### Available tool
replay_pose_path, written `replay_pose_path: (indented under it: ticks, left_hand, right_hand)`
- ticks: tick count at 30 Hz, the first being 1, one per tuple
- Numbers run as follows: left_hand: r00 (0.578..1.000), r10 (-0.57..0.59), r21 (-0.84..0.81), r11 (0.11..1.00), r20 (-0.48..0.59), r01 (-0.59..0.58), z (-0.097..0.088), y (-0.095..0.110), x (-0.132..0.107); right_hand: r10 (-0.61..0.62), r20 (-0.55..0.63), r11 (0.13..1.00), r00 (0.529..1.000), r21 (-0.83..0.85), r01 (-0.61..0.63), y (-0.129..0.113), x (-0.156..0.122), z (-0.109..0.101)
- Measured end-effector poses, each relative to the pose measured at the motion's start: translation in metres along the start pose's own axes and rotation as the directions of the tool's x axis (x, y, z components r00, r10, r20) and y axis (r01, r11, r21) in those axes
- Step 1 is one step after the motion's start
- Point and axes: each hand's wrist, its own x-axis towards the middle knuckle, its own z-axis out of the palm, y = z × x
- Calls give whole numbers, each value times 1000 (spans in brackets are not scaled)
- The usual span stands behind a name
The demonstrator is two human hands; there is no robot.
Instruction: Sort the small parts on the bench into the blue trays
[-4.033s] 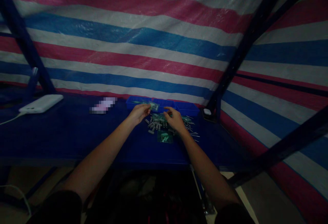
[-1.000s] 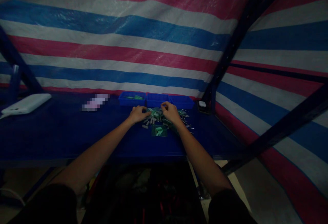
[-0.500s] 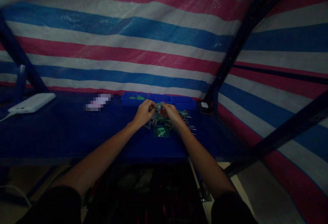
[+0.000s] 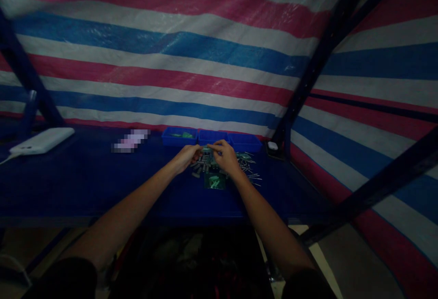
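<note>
Both my hands work at a heap of small grey cylinders and thin metal pins (image 4: 208, 167) on a dark blue table (image 4: 85, 180). My left hand (image 4: 185, 157) has its fingers curled in a pinch at the heap's left edge. My right hand (image 4: 224, 155) pinches a small part I cannot name, just above the heap. A small clear packet with green pieces (image 4: 215, 181) lies in front of the heap. The light is dim and the fingertips are hard to read.
Three blue trays (image 4: 212, 137) stand in a row behind the heap; the left one holds green pieces. A white box with a cable (image 4: 41, 140) lies at far left. A striped tarpaulin (image 4: 171, 62) backs the table. Dark metal frame posts (image 4: 308, 75) rise at right.
The hands had met above the heap half a second ago. Now they have drawn slightly apart and dropped towards it. Four seconds ago my left hand reached to the left tray.
</note>
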Motion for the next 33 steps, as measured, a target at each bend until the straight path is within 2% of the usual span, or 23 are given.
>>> replay_pose_path:
  ticks: [2, 5, 6, 8, 10, 12, 13, 14, 15, 17, 19, 21, 24, 27, 30, 33]
  left_hand:
    - [999, -23, -94, 995, -48, 19, -1, 7, 2]
    - [991, 53, -324, 942, -124, -91, -3, 24, 7]
    - [991, 70, -375, 921, -111, -107, -4, 28, 9]
    - [997, 72, -385, 920, -17, -73, -7, 31, 12]
    - [995, 72, -244, 968, 68, -54, -10, 26, 14]
    - [986, 143, 60, 987, 89, -149, -12, 15, 15]
    - [972, 210, 251, 940, 103, -230, -12, 8, 14]
    - [950, 284, 436, 844, 132, -313, -12, 2, 13]
    - [920, 350, 590, 711, 175, -382, -11, -4, 11]
    - [860, 437, 768, 445, 263, -461, -6, -14, 8]
    - [825, 480, 838, 283, 298, -467, 0, -20, 5]
    - [812, 495, 863, 214, 309, -458, 4, -25, 3]
    - [809, 485, 864, 188, 332, -467, 7, -28, 3]
    - [818, 470, 872, 179, 331, -456, 5, -30, 5]
    - [833, 453, 886, 170, 318, -431, 3, -31, 6]
    - [833, 459, 884, 185, 308, -429, 3, -28, 4]
  right_hand:
    - [48, -38, 999, 998, 18, -47, 1, 1, -2]
    - [135, -92, 990, 987, 46, -131, 7, 3, -9]
    - [154, -98, 988, 983, 48, -150, 9, 4, -12]
    - [180, -100, 984, 979, 38, -177, 14, 4, -14]
    - [197, -89, 980, 976, 25, -196, 18, 4, -14]
    - [209, -59, 978, 976, 13, -209, 19, 4, -12]
    - [213, -36, 977, 976, 4, -213, 18, 4, -10]
    - [216, -13, 976, 976, -8, -216, 17, 3, -9]
    - [219, 10, 975, 976, -23, -219, 16, 3, -7]
    - [236, 50, 971, 970, -57, -233, 13, 1, -4]
    - [264, 101, 962, 959, -108, -253, 12, 0, -2]
    - [278, 178, 951, 944, -186, -245, 13, -2, 0]
    - [237, 297, 947, 925, -283, -152, 15, -3, 1]
    - [188, 365, 955, 912, -285, -83, 17, -4, 0]
    - [191, 356, 957, 915, -274, -93, 16, -3, -1]
    - [233, 291, 959, 928, -227, -169, 13, -2, -2]
